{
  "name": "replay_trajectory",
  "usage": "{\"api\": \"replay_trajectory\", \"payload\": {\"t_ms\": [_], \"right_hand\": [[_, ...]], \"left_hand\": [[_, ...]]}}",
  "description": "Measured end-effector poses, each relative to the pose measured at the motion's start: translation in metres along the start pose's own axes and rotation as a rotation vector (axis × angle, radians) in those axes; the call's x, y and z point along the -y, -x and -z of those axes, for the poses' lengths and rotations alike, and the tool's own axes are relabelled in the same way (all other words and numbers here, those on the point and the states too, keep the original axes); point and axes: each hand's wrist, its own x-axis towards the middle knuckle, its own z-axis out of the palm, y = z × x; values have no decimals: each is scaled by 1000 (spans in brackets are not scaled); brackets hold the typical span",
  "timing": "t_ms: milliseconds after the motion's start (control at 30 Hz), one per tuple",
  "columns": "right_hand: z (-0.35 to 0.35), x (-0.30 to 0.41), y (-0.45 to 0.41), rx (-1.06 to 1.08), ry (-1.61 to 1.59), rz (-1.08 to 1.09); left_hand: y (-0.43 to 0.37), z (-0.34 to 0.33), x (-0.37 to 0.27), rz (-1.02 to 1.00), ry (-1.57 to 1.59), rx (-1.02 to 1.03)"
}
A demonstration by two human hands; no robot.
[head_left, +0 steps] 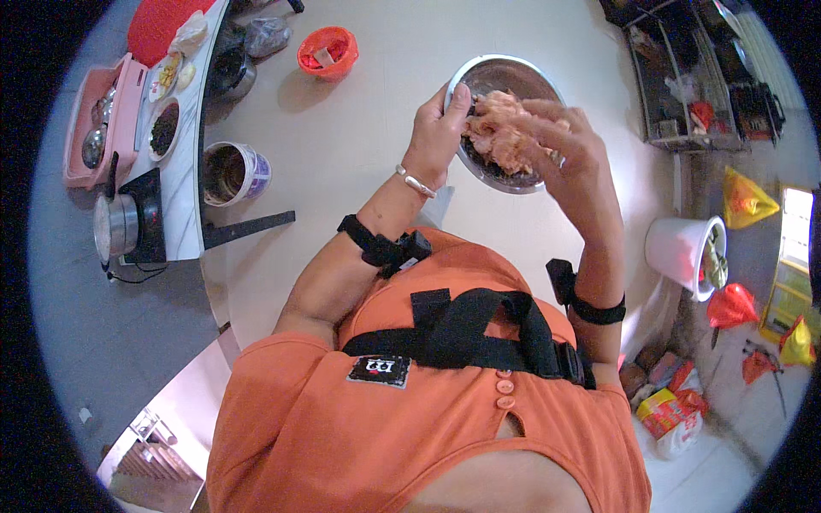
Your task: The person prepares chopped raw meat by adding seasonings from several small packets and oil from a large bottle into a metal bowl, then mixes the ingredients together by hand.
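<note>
My left hand (438,131) grips the near-left side of a round metal bowl (494,64), its thumb over the rim. A large pale pink lump of what looks like raw minced meat (500,131) fills the middle of the bowl. My right hand (571,147) reaches in from the right side. Its fingers lie over the lump and the thumb is lower down, so that part of the meat sits in its grasp. The fingertips are blurred and partly sunk in the meat. Beneath the meat, some dark patches show on the bowl's inner wall.
To the left stands a marble-patterned table (186,218) with a plate of dark food (165,130), a pink basin (74,154) and a metal pot (115,224). A white bucket (256,173) and a red plastic basket (343,45) are on the floor. At right are a shelf rack (660,83) and a white bin (673,250).
</note>
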Motion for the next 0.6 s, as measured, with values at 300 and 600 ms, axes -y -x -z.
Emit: {"api": "replay_trajectory", "payload": {"t_ms": [300, 600], "right_hand": [[-60, 46, 41, -26, 213, 116], [-68, 122, 31, -314, -268, -125]], "left_hand": [[91, 8, -35, -109, -91, 177], [117, 79, -53, 50, 38, 151]]}}
